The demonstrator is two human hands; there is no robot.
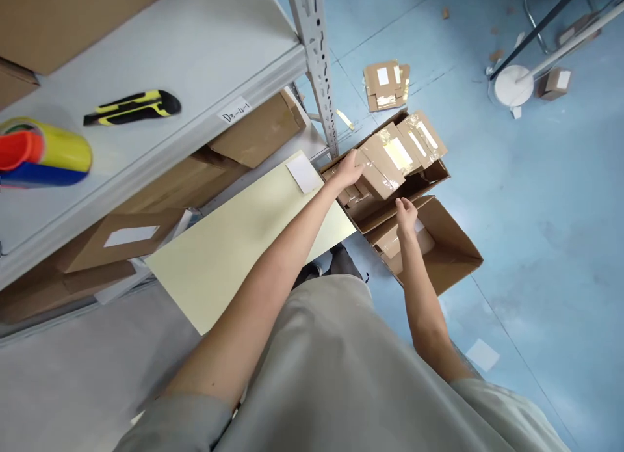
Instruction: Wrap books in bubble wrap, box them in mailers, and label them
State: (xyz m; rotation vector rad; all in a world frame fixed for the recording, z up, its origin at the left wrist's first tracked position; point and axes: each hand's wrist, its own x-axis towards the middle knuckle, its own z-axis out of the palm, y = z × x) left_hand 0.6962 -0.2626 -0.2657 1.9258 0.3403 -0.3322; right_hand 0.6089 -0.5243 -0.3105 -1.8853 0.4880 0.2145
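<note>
Left hand point(350, 169): reaches down into the open carton point(441, 172) on the floor; its grip rests on a small taped parcel point(377, 172) at the near end of the row, fingers curled over the top, whether fully closed cannot be told.
Right hand point(405, 212): hovers just above a second open carton point(458, 250), fingers loosely spread, holding nothing.
Parcels: packed on edge side by side, which leaves their white labels readable.
Shelf point(195, 55): carries a utility knife point(134, 106) and a tape roll point(41, 153), well apart from both hands.
Pale board point(234, 244): leans out from the lower shelf, beside the carton.
</note>
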